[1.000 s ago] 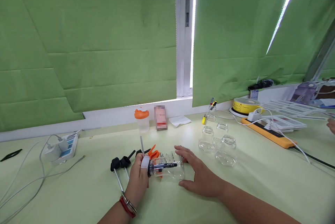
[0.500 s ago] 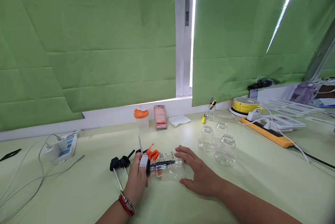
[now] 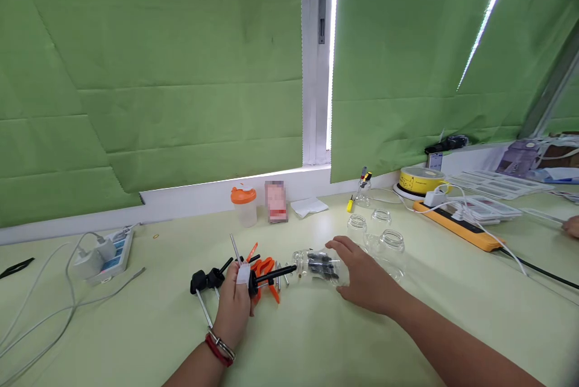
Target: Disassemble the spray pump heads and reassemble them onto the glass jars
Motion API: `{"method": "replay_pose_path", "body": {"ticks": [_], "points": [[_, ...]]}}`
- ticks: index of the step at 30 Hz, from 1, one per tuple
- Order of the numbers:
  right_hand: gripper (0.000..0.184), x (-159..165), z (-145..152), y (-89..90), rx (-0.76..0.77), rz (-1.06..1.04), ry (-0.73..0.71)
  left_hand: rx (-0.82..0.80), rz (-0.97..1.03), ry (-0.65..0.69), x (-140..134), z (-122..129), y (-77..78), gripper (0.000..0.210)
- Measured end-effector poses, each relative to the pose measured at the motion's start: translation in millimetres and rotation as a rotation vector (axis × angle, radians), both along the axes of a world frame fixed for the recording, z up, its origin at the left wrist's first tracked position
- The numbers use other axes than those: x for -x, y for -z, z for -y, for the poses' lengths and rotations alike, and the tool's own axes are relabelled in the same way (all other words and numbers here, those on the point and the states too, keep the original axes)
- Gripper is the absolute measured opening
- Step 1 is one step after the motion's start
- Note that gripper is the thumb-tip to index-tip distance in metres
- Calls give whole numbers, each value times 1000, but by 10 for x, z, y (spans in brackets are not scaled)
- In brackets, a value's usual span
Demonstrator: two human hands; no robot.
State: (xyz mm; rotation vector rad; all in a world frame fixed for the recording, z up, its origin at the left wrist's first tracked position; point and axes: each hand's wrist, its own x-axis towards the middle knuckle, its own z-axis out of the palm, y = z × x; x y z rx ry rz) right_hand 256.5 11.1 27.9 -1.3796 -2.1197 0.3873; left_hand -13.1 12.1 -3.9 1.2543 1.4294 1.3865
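Note:
My left hand point(image 3: 234, 298) is closed around a fitting with a white collar point(image 3: 243, 274), a black cap and a long black shaft point(image 3: 275, 274). A thin metal rod point(image 3: 235, 247) sticks up from it. My right hand point(image 3: 367, 278) grips the base of a clear jar point(image 3: 338, 266) lying on its side, mouth toward the shaft and apart from its tip. Dark pieces point(image 3: 322, 265) show in or behind the jar. Orange-handled clamps or scissors point(image 3: 266, 267) and several screws point(image 3: 283, 275) lie by the shaft. Black knobs point(image 3: 207, 281) with metal rods sit left of my left hand.
Several clear jars point(image 3: 391, 242) stand behind my right hand. An orange-lidded cup point(image 3: 244, 206), a pink box point(image 3: 275, 201) and white paper point(image 3: 309, 207) are at the back. Power strips point(image 3: 456, 225) and cables lie on both sides. Another person's hand point(image 3: 572, 226) shows at the right edge.
The jar has moved right with my right hand, and the black shaft that was inside it is now out. My left hand stays nearly in place. Another person's hand has come in at right.

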Motion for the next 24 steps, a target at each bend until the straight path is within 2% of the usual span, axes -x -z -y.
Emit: {"method": "replay_pose_path", "body": {"ticks": [3, 9, 12, 18, 24], "points": [[71, -78, 52, 89, -13, 52, 100, 0, 1, -8, 9, -9, 0, 39], [73, -247, 333, 392, 97, 29, 301, -42, -58, 42, -30, 36, -45, 36], [77, -361, 423, 489, 137, 25, 376, -54, -78, 59, -49, 54, -62, 35], [78, -517, 396, 536, 175, 18, 453, -118, -165, 128, -33, 74, -43, 31], [73, -578, 254, 564, 123, 114, 492, -143, -227, 149, -6, 75, -13, 28]]}}
